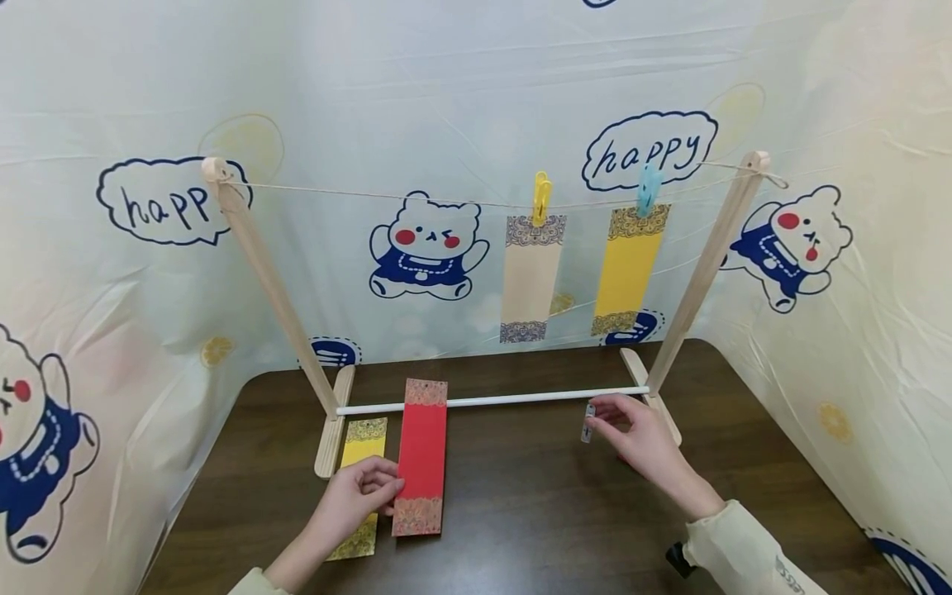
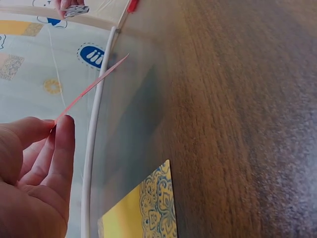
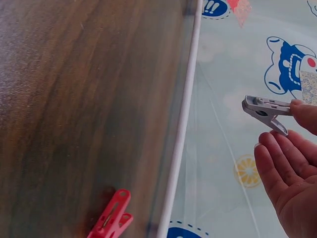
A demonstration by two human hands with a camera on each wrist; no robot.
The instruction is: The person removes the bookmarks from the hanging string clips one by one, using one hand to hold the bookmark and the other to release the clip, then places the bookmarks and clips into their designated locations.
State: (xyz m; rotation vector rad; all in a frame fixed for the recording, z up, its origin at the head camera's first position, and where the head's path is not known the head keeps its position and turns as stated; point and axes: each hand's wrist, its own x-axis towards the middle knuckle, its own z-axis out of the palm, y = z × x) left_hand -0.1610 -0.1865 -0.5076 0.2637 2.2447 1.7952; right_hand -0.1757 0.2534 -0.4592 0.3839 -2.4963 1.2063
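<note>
On my remote feed, my left hand (image 1: 364, 493) pinched the red card (image 1: 422, 450) at seven o'clock, while my right hand (image 1: 643, 434) at four gripped the grey clothespin (image 3: 262, 105), its handles apart. A cream card (image 1: 531, 281) and a hanging yellow card (image 1: 628, 264) were already pegged toward three o'clock. I judged the step in hand to be readying the red card for hanging; the next move called for lifting it to the string's (image 1: 335, 192) bare stretch at ten o'clock, then squeezing the clothespin open there.
</note>
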